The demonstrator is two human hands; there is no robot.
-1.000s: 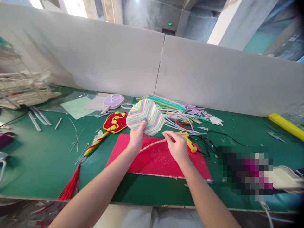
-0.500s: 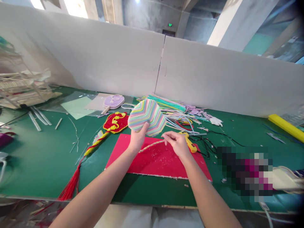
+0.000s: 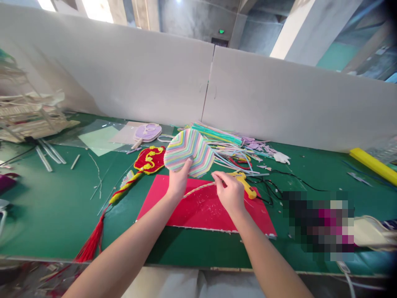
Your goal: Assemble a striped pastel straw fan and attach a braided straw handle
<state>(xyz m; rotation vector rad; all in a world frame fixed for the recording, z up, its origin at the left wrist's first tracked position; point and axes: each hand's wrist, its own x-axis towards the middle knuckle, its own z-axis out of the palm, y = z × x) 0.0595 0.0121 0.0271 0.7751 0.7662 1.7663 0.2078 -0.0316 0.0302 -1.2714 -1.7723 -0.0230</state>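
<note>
My left hand [image 3: 180,176] is closed on a round, wavy-edged disc [image 3: 194,151] with pastel zigzag stripes, apparently made of chenille stems. The thumb presses its front; the other fingers are hidden behind it. To its right, my right hand [image 3: 228,188] is pinched shut, and whatever lies between its fingertips is too small to make out. A thin twisted cord [image 3: 198,188] crosses above the red board [image 3: 198,215], from near my left wrist to my right fingers. Whether those fingers grip the cord is unclear. Behind my right hand rests a yellow glue gun [image 3: 249,189].
A red and yellow tasselled fan [image 3: 150,160] lies left of the board. Farther back are a lilac fan [image 3: 148,132] and a heap of pastel chenille stems [image 3: 217,134]. A black cable [image 3: 297,180] runs right; a white partition [image 3: 263,99] stands behind the table.
The striped disc and my left hand have shifted slightly left. My right hand has turned a little, its fingers curled more tightly together.
</note>
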